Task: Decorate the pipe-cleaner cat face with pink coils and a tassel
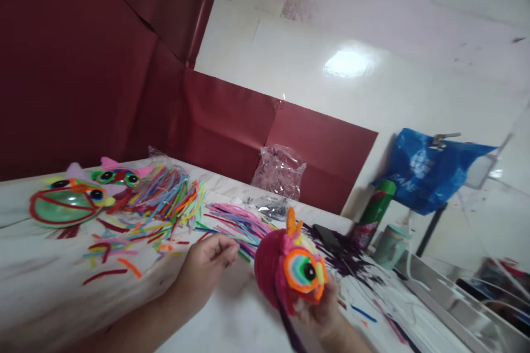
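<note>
Magenta big-eyed figure (267, 265) | right hand (325, 311): gripping it | left hand (211, 256): fingers curled closed

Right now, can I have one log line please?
left hand: curled, near colored strips; right hand: holding magenta figure; background: blue bag

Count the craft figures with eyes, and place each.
3: a magenta one in the right hand, a green one with red trim at the far left of the table, and a pink-trimmed one just behind it. More may be hidden.
</note>
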{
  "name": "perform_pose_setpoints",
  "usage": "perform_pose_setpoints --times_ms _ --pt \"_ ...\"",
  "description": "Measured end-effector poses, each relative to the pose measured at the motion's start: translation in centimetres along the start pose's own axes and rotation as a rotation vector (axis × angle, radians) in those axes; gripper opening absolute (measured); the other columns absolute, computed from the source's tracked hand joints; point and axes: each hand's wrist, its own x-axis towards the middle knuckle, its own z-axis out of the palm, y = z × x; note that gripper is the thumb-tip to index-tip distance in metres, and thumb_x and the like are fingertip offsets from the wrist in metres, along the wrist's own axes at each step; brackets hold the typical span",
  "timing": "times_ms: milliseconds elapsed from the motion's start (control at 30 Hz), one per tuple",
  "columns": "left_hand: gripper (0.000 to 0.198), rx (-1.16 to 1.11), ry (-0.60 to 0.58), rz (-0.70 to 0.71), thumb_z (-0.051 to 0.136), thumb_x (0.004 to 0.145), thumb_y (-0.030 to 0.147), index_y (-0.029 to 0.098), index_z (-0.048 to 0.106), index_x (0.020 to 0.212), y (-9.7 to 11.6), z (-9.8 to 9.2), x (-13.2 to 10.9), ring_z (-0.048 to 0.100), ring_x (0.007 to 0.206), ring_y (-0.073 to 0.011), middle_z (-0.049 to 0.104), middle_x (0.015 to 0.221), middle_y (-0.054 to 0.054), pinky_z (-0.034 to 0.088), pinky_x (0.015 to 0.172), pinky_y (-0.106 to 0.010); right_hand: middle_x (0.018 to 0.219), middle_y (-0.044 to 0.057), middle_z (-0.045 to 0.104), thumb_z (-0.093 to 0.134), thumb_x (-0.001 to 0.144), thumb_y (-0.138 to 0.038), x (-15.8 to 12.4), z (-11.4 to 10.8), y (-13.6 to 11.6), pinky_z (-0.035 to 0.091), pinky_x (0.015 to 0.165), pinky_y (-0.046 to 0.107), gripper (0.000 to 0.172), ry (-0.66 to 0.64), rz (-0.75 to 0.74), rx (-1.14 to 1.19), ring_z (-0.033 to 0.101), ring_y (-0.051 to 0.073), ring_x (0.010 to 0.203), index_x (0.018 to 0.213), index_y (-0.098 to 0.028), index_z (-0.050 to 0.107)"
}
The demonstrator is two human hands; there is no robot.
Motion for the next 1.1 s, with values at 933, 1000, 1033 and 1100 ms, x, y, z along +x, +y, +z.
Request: perform_pose_setpoints --times_ms 933,1000,1033,1100 --pt "0.021 -0.087 -0.048 -0.092 0.068 0.068 0.031 0.014 0.055 0.065 -1.2 0.3 -0.4 0.049 0.063 -0.0111 0.054 0.063 0.002 0.039 0.061 -0.023 0.122 0.013 0.057 0.072 0.055 -0.059 -0.7 2.8 0.0 0.045 0.089 0.047 0.102 0.022 0.086 -0.034 0.055 0.034 0.108 0.138 -0.028 0.021" --pt "0.019 -0.089 -0.038 -0.094 0.068 0.067 0.029 0.014 0.055 0.064 -1.2 0.3 -0.3 0.05 0.065 -0.0121 0.055 0.064 0.001 0.039 0.063 -0.023 0.122 0.013 0.057 0.071 0.056 -0.058 -0.8 2.9 0.4 0.045 0.09 0.047 0.101 0.03 0.087 -0.029 0.055 0.033 0.107 0.138 -0.027 0.021" --pt "0.018 -0.087 -0.029 -0.098 0.068 0.066 0.028 0.014 0.056 0.064 -1.3 0.3 -0.3 0.05 0.065 -0.0121 0.054 0.063 0.001 0.039 0.062 -0.023 0.122 0.013 0.056 0.072 0.057 -0.057 -0.8 2.9 0.6 0.044 0.09 0.047 0.1 0.036 0.079 -0.011 0.056 0.033 0.107 0.138 -0.027 0.021" --pt "0.017 -0.085 -0.018 -0.102 0.068 0.066 0.028 0.014 0.056 0.064 -1.3 0.3 -0.2 0.05 0.064 -0.0123 0.055 0.063 0.001 0.039 0.062 -0.023 0.123 0.013 0.056 0.073 0.057 -0.055 -0.9 3.0 1.2 0.044 0.09 0.047 0.1 0.055 0.056 0.035 0.055 0.033 0.107 0.138 -0.027 0.02"
